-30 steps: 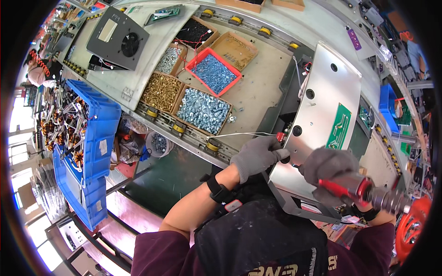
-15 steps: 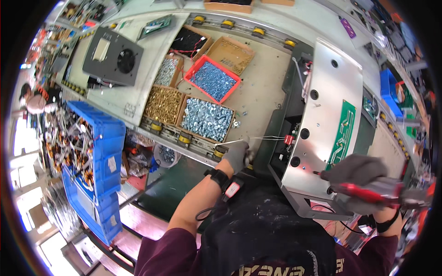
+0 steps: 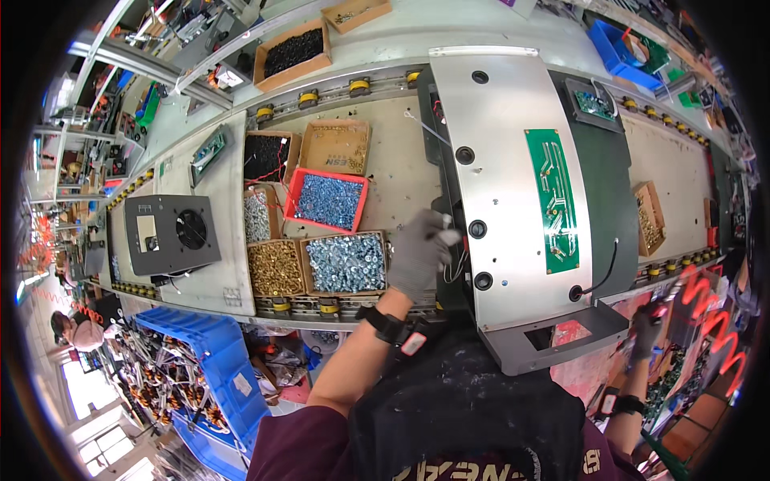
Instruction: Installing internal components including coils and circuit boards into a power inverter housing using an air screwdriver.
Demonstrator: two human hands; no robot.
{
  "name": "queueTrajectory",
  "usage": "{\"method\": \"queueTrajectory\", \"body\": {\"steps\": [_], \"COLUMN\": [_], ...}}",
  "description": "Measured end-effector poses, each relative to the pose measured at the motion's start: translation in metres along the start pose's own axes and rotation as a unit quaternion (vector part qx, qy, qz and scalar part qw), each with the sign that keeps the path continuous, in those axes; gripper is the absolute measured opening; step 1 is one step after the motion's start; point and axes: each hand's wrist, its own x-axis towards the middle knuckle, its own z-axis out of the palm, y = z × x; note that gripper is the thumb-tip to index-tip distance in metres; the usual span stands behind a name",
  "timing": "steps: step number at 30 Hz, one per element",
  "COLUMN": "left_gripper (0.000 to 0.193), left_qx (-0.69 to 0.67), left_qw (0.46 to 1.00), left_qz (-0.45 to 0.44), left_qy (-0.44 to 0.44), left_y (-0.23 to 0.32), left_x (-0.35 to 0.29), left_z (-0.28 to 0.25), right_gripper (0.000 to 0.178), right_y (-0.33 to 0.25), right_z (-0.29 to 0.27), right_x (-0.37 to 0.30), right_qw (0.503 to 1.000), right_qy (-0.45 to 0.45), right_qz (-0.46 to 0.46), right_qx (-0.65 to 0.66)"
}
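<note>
My left hand (image 3: 421,252), in a grey glove, is at the left side of an open metal chassis (image 3: 513,192). Its fingers are closed on white wires (image 3: 454,271), which loop beside the chassis wall; the fingertips partly hide the grip. A silver plate with black grommets and a green circuit board (image 3: 553,200) tops the chassis. Off to the right, beyond the chassis's near corner, my right hand (image 3: 644,330) is wrapped round a red and black power screwdriver (image 3: 658,309), seen small and partly hidden. A black cable (image 3: 607,272) comes out of the plate's near right grommet.
Left of the chassis are a red tray of bluish screws (image 3: 327,200), a box of silver fasteners (image 3: 346,263) and a box of brass ones (image 3: 275,268). A grey fan case (image 3: 170,234) lies farther left. A blue crate (image 3: 233,377) stands below. A red coiled hose (image 3: 706,309) hangs at right.
My right hand has moved with the screwdriver from over the plate to the lower right. My left hand has moved up against the chassis side, and the wires, stretched before, now loop. The view has turned.
</note>
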Motion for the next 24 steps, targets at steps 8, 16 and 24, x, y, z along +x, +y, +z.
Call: {"method": "queueTrajectory", "body": {"steps": [8, 16, 24], "left_gripper": [0.016, 0.025, 0.035], "left_qx": [0.17, -0.092, -0.03], "left_qw": [0.953, 0.968, 0.94], "left_qz": [0.215, -0.066, -0.047], "left_qy": [-0.129, -0.225, -0.335], "left_y": [-0.016, 0.002, 0.013], "left_x": [0.02, 0.032, 0.04], "left_z": [0.0, 0.003, 0.002], "right_gripper": [0.036, 0.036, 0.029], "right_y": [0.162, 0.155, 0.003], "right_z": [0.026, 0.022, 0.028], "right_x": [-0.113, -0.116, -0.102], "right_qw": [0.925, 0.897, 0.974], "right_qy": [0.067, 0.057, 0.053], "right_qz": [0.216, 0.206, -0.007], "right_qx": [-0.305, -0.386, -0.222]}}
